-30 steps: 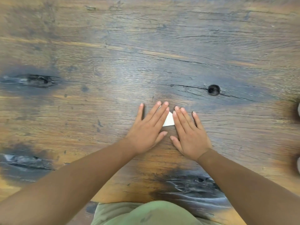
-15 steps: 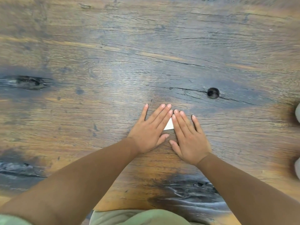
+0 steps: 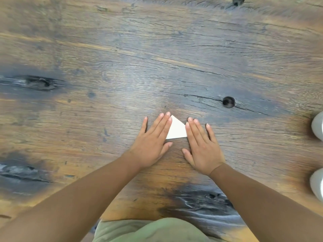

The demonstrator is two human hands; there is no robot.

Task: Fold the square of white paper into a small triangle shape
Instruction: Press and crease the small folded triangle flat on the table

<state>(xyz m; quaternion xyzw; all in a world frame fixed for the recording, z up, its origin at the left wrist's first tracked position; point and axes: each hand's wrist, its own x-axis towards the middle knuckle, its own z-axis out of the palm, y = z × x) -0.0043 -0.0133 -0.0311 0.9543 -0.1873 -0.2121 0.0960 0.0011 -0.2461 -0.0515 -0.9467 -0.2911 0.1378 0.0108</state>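
The white paper [image 3: 176, 128], folded into a small triangle, lies flat on the wooden table [image 3: 157, 67] between my two hands. My left hand [image 3: 153, 140] lies flat with straight fingers, and its fingers cover the paper's left edge. My right hand [image 3: 202, 145] also lies flat, fingers straight, its index finger touching the paper's right edge. Neither hand grips the paper. The part of the paper under my left fingers is hidden.
A dark knot hole [image 3: 228, 102] sits in the wood to the upper right of the hands. Two white rounded objects [image 3: 317, 126] [image 3: 317, 184] show at the right edge. Green cloth [image 3: 152, 230] lies at the bottom.
My hands have slid apart, left hand leftward and right hand rightward, so more of the white triangle shows between them.
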